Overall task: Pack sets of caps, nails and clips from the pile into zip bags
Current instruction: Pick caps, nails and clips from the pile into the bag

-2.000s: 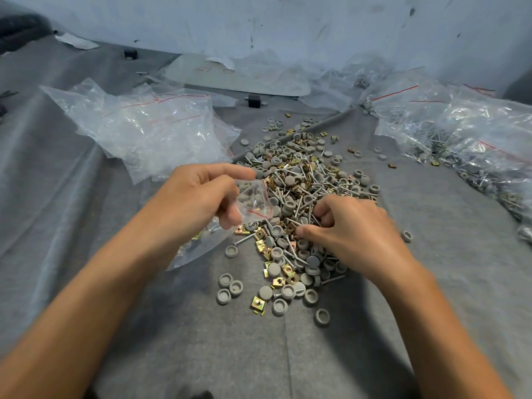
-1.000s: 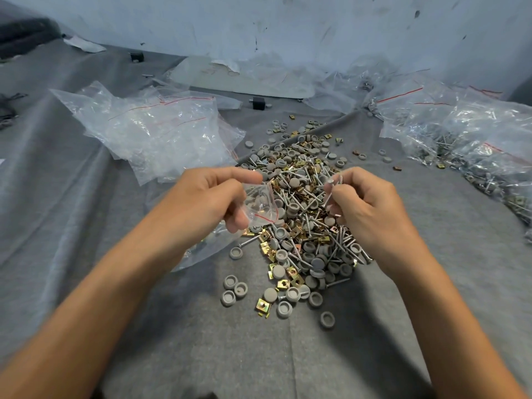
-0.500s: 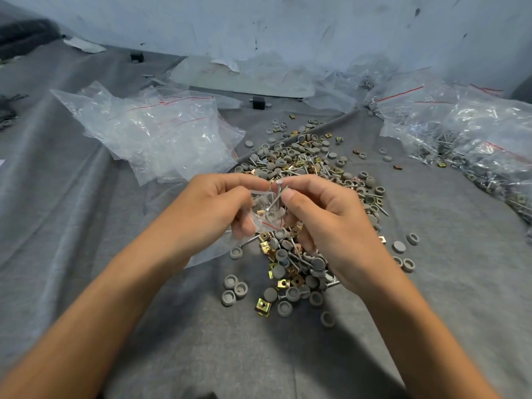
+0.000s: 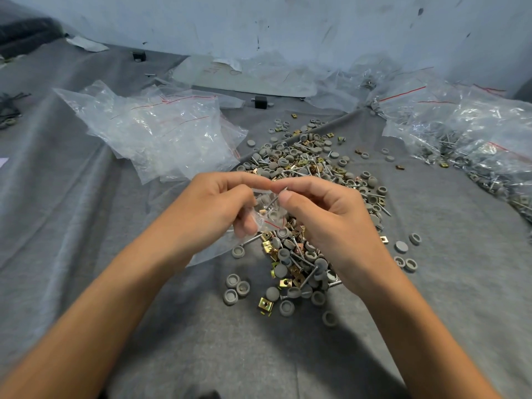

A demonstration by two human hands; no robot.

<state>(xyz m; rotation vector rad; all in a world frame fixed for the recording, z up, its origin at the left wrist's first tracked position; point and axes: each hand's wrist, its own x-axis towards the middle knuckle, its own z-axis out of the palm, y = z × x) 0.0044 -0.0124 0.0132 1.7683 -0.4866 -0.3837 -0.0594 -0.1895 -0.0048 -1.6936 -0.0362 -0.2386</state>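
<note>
Nail [image 4: 275, 199]: lifted off the pile [image 4: 305, 168] since a second ago, now slanting into the bag mouth, pinched by the right hand [image 4: 325, 220].
Zip bag [image 4: 270, 217]: over the pile's near end, its mouth pinched by the left hand [image 4: 213, 214].
Pile: caps, nails, clips, mid-cloth.
Empty bags [image 4: 161, 133]: far left of the grey cloth [image 4: 431, 283].
Filled bags [image 4: 475, 139]: right edge.

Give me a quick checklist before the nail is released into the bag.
1. Left hand grips the small zip bag: ok.
2. Right hand pinches the nail: ok.
3. Nail points down towards the bag's mouth: ok.
4. Nail tip fully past the mouth: cannot tell.
5. A grey cap and a brass clip show through the bag: ok.
6. Set count complete: cannot tell.
</note>
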